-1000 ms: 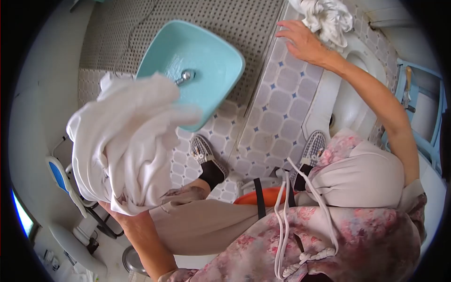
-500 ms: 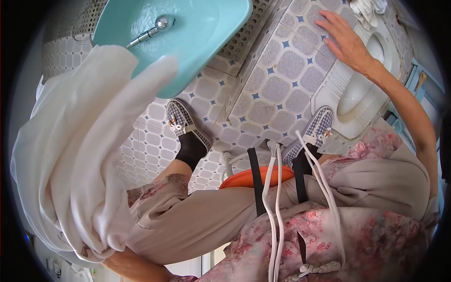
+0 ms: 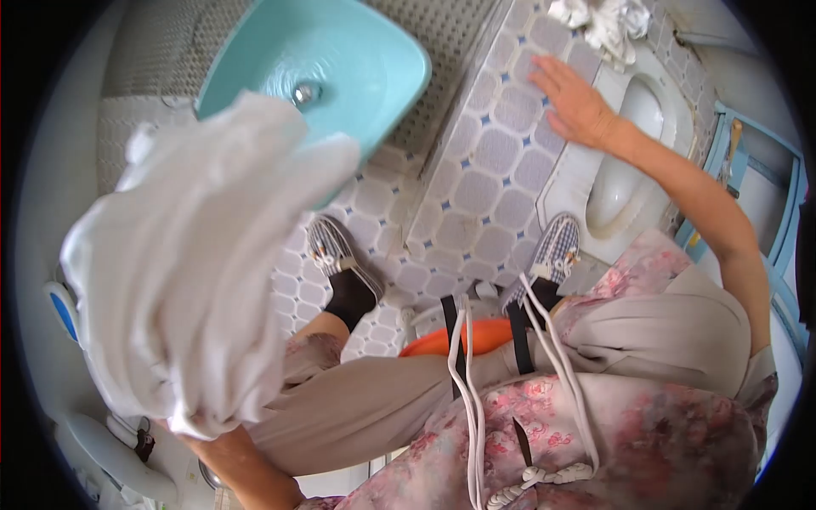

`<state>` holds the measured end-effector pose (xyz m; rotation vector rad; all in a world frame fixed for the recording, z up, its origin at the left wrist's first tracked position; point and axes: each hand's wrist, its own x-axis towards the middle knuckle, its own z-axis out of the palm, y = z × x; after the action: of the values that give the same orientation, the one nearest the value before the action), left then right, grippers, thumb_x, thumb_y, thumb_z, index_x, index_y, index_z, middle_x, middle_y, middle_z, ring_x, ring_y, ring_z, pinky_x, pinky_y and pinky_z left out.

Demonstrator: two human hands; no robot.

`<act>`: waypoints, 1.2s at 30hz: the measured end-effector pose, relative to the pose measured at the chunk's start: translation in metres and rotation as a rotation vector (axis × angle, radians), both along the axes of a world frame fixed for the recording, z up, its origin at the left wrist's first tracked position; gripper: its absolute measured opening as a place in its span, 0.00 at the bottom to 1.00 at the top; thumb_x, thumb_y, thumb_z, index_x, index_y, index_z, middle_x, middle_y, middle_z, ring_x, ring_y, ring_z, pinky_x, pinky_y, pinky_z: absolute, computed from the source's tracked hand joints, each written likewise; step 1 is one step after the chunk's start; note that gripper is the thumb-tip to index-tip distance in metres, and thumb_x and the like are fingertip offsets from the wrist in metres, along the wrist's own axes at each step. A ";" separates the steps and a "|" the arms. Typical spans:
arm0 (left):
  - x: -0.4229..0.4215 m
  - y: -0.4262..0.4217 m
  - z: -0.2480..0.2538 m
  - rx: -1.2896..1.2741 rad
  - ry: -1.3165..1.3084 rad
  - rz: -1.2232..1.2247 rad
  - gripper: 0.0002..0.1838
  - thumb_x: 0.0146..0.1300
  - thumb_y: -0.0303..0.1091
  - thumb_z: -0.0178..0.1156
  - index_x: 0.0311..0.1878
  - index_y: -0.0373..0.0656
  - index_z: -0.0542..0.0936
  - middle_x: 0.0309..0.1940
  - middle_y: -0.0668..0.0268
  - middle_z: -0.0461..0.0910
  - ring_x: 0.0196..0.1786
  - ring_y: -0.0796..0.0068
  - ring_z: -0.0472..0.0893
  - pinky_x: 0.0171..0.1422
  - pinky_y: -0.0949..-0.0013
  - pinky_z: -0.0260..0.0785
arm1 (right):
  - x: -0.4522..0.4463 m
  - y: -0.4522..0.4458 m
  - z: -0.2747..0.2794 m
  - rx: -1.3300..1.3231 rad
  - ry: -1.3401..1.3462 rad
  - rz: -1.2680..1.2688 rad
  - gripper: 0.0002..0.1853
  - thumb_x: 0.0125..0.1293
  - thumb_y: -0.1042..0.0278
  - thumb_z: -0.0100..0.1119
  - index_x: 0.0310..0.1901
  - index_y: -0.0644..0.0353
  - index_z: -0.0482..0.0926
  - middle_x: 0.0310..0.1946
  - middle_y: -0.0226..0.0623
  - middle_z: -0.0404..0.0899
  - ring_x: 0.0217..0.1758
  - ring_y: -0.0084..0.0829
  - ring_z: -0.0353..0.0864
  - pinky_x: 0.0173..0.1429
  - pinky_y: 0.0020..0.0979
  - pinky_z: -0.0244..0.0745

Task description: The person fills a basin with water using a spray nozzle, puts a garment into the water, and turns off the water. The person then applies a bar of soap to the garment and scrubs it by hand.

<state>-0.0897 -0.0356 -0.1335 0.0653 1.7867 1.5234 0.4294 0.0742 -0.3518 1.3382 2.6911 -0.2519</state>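
A bundle of white cloth [image 3: 187, 263] hangs in loose folds at the left, held up by my left hand [image 3: 202, 438], whose fingers it hides. Its upper end overlaps the near rim of a turquoise basin [image 3: 378, 51]. Inside the basin is water, with a chrome shower head [image 3: 306, 93] lying in it, partly behind the cloth. My right hand [image 3: 578, 106] is held out over the raised tiled step, fingers spread and holding nothing. A white squat toilet [image 3: 557, 191] is just beside and below it.
Crumpled white cloths [image 3: 608, 25] lie by the toilet's far end. A light-blue rack [image 3: 773, 178] stands at the right. Between my feet and the basin runs the edge of the tiled step [image 3: 446, 144]. An orange item [image 3: 476, 337] is near my knees.
The white cloth has swung right in view and hangs more bunched. My right hand has shifted left and slightly down in view. The whole view has turned a little, and the cloth covers more of the shower head.
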 end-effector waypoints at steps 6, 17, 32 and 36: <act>0.021 0.012 0.015 -0.069 -0.117 -0.077 0.31 0.68 0.52 0.49 0.68 0.41 0.69 0.65 0.57 0.73 0.65 0.54 0.74 0.70 0.49 0.67 | -0.012 0.014 -0.004 -0.069 0.090 -0.142 0.21 0.54 0.66 0.62 0.51 0.60 0.79 0.58 0.46 0.73 0.63 0.49 0.72 0.61 0.41 0.75; 0.055 0.012 0.006 -0.271 -0.457 -0.464 0.24 0.66 0.36 0.51 0.61 0.31 0.73 0.51 0.53 0.82 0.52 0.60 0.83 0.59 0.58 0.76 | -0.111 0.042 0.033 -0.694 0.740 -0.320 0.18 0.64 0.57 0.57 0.48 0.60 0.82 0.37 0.42 0.85 0.40 0.36 0.85 0.47 0.36 0.79; 0.126 -0.019 -0.022 -0.145 -0.659 -0.449 0.31 0.70 0.51 0.47 0.70 0.41 0.66 0.63 0.55 0.74 0.63 0.55 0.75 0.69 0.51 0.70 | -0.131 -0.060 0.052 -2.051 1.132 -0.486 0.54 0.58 0.33 0.65 0.77 0.49 0.47 0.76 0.44 0.48 0.77 0.52 0.50 0.72 0.61 0.59; 0.201 -0.020 -0.030 -0.113 -0.702 -0.369 0.32 0.69 0.56 0.47 0.68 0.44 0.69 0.63 0.56 0.74 0.64 0.54 0.75 0.70 0.47 0.68 | -0.119 -0.061 0.040 -2.215 1.406 -0.544 0.49 0.59 0.33 0.64 0.74 0.53 0.56 0.73 0.43 0.59 0.75 0.46 0.57 0.74 0.55 0.59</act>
<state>0.1116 -0.0559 -0.1638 -0.1691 1.2070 1.0048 0.3100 0.0128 -0.3116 0.6194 0.2729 -3.2741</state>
